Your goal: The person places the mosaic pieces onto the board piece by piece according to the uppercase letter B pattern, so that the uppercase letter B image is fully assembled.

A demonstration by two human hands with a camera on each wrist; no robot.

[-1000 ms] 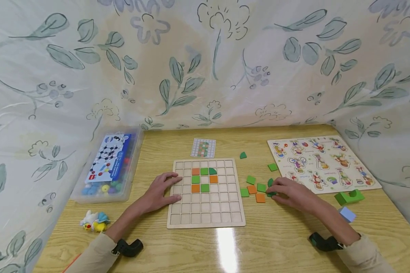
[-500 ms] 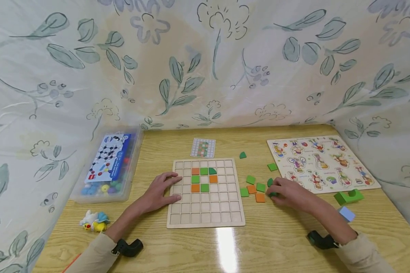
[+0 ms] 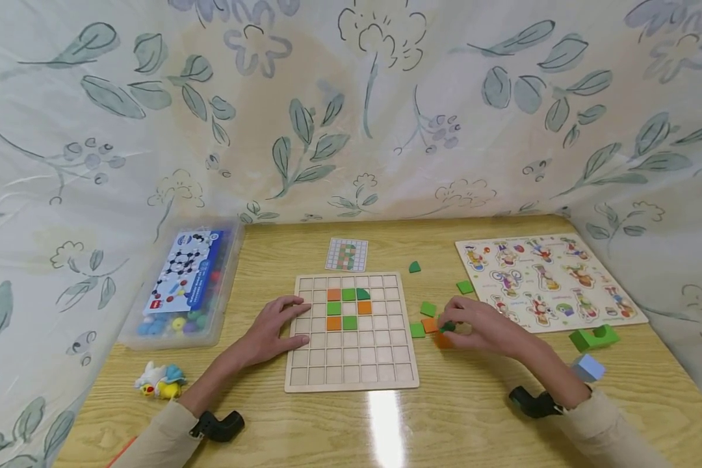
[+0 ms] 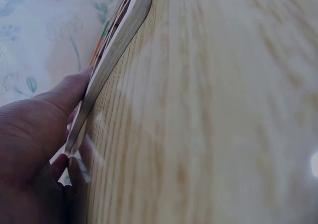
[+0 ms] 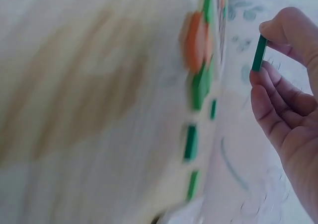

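My right hand point(image 3: 481, 326) pinches a dark green tile point(image 5: 259, 53) between thumb and fingertips, lifted over the loose tiles right of the grid board. The right wrist view shows this tile edge-on; in the head view the fingers partly cover it. My left hand point(image 3: 271, 331) rests at the left edge of the wooden grid board point(image 3: 351, 377), thumb and fingers spread along it. Orange and green square tiles and one dark green quarter-circle tile point(image 3: 363, 294) lie in the board's upper cells. Close by are loose green point(image 3: 428, 309) and orange point(image 3: 429, 325) square tiles.
A pattern card point(image 3: 347, 254) lies behind the board. At left are a clear box of coloured pieces point(image 3: 201, 325) and a small toy figure point(image 3: 162, 380). A picture puzzle board point(image 3: 550, 283), a green block point(image 3: 594, 338) and a blue block point(image 3: 587, 368) lie at right.
My right hand has picked up the dark green tile and moved it up and left, over the orange tiles. The left hand stays at the board's edge.
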